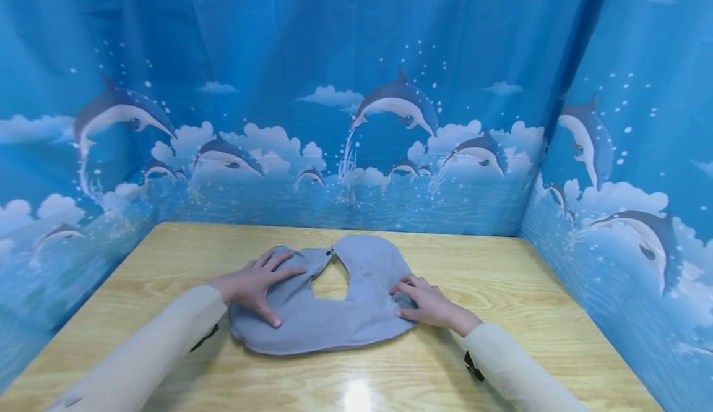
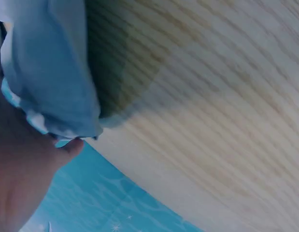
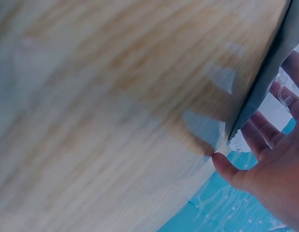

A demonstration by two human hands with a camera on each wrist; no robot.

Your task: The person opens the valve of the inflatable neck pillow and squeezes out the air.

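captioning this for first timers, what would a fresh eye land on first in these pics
The bright blue curtain printed with leaping dolphins comes first, hanging behind the pale wood-grain table and along both its sides. Next is the grey, U-shaped cloth cushion near the table's middle, with the left hand spread on its left part and the right hand touching its right edge.

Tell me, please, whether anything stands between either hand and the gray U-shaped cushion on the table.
Nothing visible stands in the way: the left hand rests directly on the left part of the gray U-shaped cushion, and the right hand touches its right part.
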